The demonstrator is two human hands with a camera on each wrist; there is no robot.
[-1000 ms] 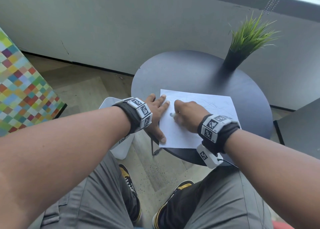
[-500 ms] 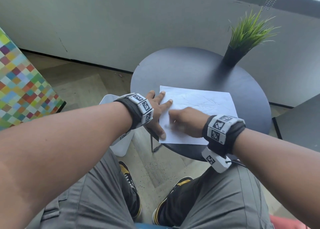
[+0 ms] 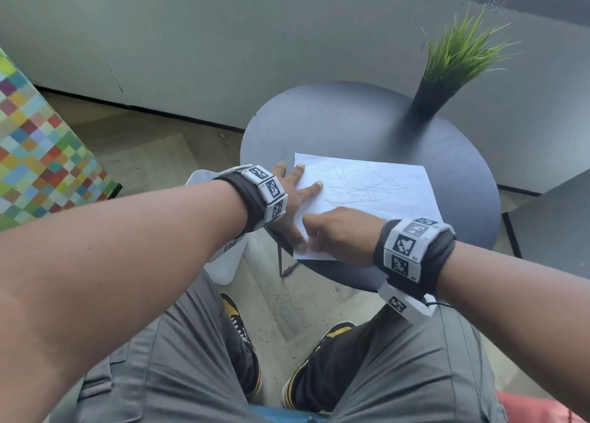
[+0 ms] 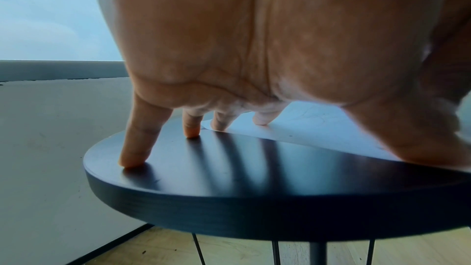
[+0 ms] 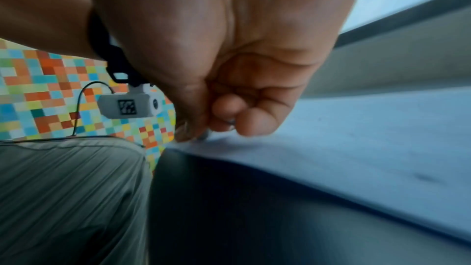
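Observation:
A white paper sheet [image 3: 367,192] covered in pencil scribbles lies on a round dark table [image 3: 351,119]. My left hand [image 3: 293,199] lies spread with straight fingers. In the left wrist view two fingers [image 4: 260,120] and the thumb press the paper [image 4: 318,130] at its left edge, and the other two stand on the table [image 4: 229,198]. My right hand [image 3: 332,231] is curled over the sheet's near left part. In the right wrist view its thumb and fingers [image 5: 252,124] pinch a small object [image 5: 205,136] against the paper [image 5: 356,138]; what it is stays hidden.
A grass plant in a dark pot [image 3: 447,71] stands at the table's far right. A white container [image 3: 223,263] sits on the floor under my left wrist. A multicoloured checked panel [image 3: 38,151] is at the left, and a dark surface [image 3: 558,224] at the right.
My right hand has slid across the paper toward its near left corner, uncovering more of the scribbles. My left hand has stayed on the sheet's left edge.

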